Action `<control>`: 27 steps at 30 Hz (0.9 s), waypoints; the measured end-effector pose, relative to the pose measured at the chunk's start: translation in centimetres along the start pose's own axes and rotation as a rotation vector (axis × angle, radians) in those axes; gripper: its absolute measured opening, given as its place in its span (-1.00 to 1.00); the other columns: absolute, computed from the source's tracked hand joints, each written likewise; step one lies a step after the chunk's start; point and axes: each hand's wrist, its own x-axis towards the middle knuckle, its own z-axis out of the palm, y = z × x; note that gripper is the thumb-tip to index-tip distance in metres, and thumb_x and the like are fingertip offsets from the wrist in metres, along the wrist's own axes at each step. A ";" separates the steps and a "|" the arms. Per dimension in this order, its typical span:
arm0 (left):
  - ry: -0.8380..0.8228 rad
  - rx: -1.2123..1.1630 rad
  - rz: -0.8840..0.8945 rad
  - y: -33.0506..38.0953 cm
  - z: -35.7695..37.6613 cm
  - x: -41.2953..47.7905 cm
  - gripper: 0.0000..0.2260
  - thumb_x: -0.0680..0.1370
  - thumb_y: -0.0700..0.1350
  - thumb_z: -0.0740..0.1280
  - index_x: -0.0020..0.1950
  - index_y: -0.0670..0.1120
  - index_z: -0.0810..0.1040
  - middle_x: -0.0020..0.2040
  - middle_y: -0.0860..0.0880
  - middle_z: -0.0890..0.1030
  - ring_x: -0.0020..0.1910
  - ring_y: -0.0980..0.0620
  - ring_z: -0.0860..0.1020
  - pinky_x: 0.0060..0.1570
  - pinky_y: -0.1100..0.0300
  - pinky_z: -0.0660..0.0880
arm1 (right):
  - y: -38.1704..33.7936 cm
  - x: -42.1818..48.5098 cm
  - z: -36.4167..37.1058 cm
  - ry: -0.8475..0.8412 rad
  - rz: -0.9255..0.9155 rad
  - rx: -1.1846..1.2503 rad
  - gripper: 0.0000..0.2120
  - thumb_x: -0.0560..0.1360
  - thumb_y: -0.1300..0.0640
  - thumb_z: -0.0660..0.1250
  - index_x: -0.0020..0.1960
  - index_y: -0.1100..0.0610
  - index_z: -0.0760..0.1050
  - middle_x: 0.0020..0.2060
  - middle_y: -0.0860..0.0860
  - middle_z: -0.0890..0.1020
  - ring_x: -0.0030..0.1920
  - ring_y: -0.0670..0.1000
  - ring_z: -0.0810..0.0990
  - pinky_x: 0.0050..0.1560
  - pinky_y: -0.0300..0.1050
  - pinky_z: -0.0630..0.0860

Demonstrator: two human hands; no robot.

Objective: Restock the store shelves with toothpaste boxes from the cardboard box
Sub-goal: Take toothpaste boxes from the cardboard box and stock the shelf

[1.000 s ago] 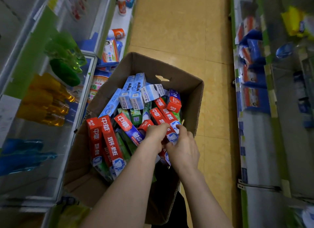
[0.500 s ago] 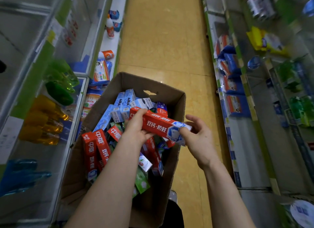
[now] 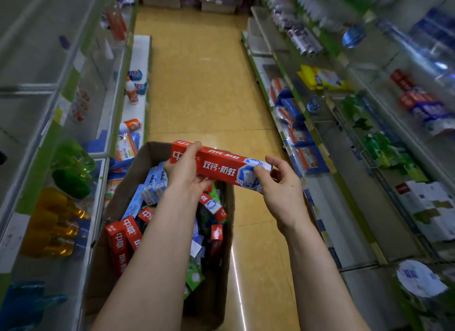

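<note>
toothpaste box [image 3: 219, 169] up and out now: a second ago both hands were buried in the pile, half a second ago the red box was just clearing it, and now it's held nearly level above the far rim of the cardboard box [image 3: 147, 155], with the view swinging up the aisle. so the pick looks done, and the carry to a shelf should come next. which shelf, these pictures don't settle, though the right-hand shelves [image 3: 327, 158] sit nearest its white-and-blue end. on to the grip: the left hand [image 3: 187, 175] is wrapped round the red end, fingers curled over its top edge, clamped firmly on it. the right hand [image 3: 278, 185] takes the white-and-blue end in a lighter pinch, thumb on the front face, forefinger over the top. both grips are closed on the same box, neither hand free. below, the remaining toothpaste boxes [image 3: 123, 242] lie jumbled in red, blue and green inside the cardboard box, so plenty of stock looks left to go.
</note>
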 end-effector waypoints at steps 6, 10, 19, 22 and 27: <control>-0.131 0.063 0.178 -1.8 4.9 -6.9 -0.46 0.46 -0.07 0.45 0.35 -0.03 0.27 0.11 -0.19 0.57 -0.01 -0.20 0.63 -0.10 -0.26 0.56 | -1.5 -3.1 -6.5 0.157 -0.117 0.107 -0.78 0.56 0.12 0.30 0.18 -0.05 0.41 -0.05 -0.06 0.60 -0.04 -0.08 0.63 0.04 -0.10 0.59; -0.294 0.136 0.198 -4.7 8.6 -12.7 -0.49 0.49 -0.08 0.42 0.36 -0.05 0.27 0.14 -0.19 0.56 0.00 -0.20 0.61 -0.05 -0.17 0.58 | -2.2 -6.3 -13.3 0.293 -0.210 0.154 -0.75 0.56 0.19 0.30 0.22 0.02 0.45 -0.02 0.02 0.63 -0.08 -0.09 0.65 -0.12 -0.19 0.59; -0.573 0.198 0.175 -14.2 14.4 -26.8 -0.60 0.53 -0.15 0.37 0.30 -0.05 0.29 0.05 -0.18 0.56 0.03 -0.17 0.60 -0.13 -0.09 0.58 | -2.5 -16.6 -27.8 0.503 -0.339 0.272 -0.78 0.58 0.23 0.27 0.19 0.04 0.44 -0.08 0.00 0.63 -0.18 -0.15 0.63 -0.28 -0.34 0.53; -0.656 0.232 0.165 -17.6 15.9 -31.4 -0.61 0.54 -0.16 0.37 0.29 -0.04 0.29 0.01 -0.15 0.57 0.02 -0.15 0.60 -0.10 -0.09 0.58 | -2.2 -20.2 -32.5 0.585 -0.371 0.252 -0.80 0.58 0.22 0.27 0.17 0.02 0.44 -0.10 -0.03 0.62 -0.15 -0.12 0.63 -0.16 -0.24 0.61; -0.757 0.277 0.172 -22.5 18.3 -37.7 -0.55 0.50 -0.11 0.41 0.32 -0.03 0.30 0.07 -0.15 0.58 -0.01 -0.11 0.60 -0.15 -0.03 0.58 | -2.0 -25.3 -38.9 0.707 -0.403 0.297 -0.83 0.58 0.21 0.26 0.15 0.03 0.45 -0.12 -0.03 0.63 -0.21 -0.15 0.62 -0.31 -0.33 0.56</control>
